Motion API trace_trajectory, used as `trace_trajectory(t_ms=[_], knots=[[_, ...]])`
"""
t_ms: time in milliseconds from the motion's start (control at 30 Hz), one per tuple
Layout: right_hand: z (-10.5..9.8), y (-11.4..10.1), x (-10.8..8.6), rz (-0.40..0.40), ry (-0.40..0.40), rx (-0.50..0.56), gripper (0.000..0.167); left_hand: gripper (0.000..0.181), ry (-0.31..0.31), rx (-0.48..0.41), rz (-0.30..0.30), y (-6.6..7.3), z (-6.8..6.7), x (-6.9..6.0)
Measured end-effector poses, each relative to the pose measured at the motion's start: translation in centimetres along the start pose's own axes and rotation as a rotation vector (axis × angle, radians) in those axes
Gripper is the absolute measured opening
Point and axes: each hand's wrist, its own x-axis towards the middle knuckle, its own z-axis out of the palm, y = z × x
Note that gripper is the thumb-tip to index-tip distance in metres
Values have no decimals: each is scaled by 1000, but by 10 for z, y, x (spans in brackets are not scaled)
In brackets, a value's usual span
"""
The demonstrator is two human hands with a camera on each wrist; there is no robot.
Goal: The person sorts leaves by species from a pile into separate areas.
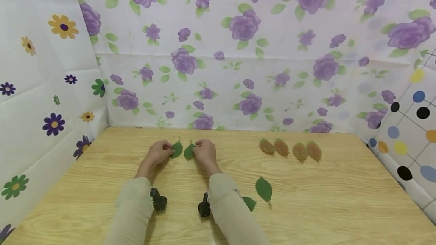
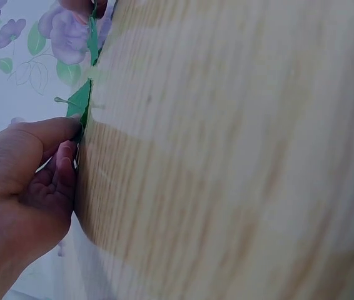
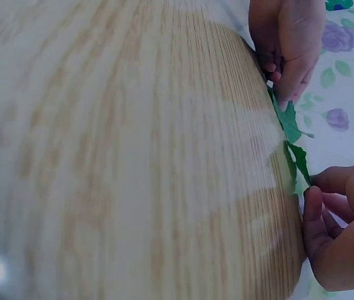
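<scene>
Two green leaves lie side by side near the table's far edge, stems pointing away. The left hand (image 1: 159, 153) pinches the left green leaf (image 1: 177, 149) by its outer side between thumb and fingers. Its mate, the right green leaf (image 1: 189, 151), is pinched at its outer side by the right hand (image 1: 205, 153). A narrow gap parts the two leaves in the head view. In the left wrist view, the thumb of the left hand (image 2: 33, 169) lies over the leaf (image 2: 79, 103). The right wrist view has the right hand (image 3: 346, 219) gripping a slightly raised leaf (image 3: 299, 161).
Two pairs of reddish-green leaves (image 1: 281, 148) (image 1: 300, 152) lie at the back right of the wooden table (image 1: 323, 199). A single green leaf (image 1: 263, 189) lies right of the right forearm; another green leaf (image 1: 249, 202) is partly hidden by that sleeve. Flowered sheets (image 1: 218, 86) hang behind.
</scene>
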Motion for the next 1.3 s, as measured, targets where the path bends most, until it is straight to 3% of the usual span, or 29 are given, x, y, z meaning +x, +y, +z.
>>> trace_trajectory(t_ms=[300, 533, 800, 1033, 1133, 1300], knots=[[1, -2, -1, 5, -23, -48, 23, 19, 7, -1, -13, 1, -1, -3], [-4, -6, -1, 30, -57, 21, 27, 18, 7, -35, 58, -6, -2, 1], [-9, -10, 1, 39, -85, 38, 29, 20, 15, -11, -12, 4, -1, -4], [-10, -25, 6, 92, -179, 313, 34, 21, 19, -6, -21, -2, -1, -2], [-14, -35, 5, 49, -244, 345, 34, 21, 23, -12, -24, -2, -2, -2], [-36, -54, -1, -89, -338, 273, 31, 21, 26, -13, -24, 0, -1, -1]])
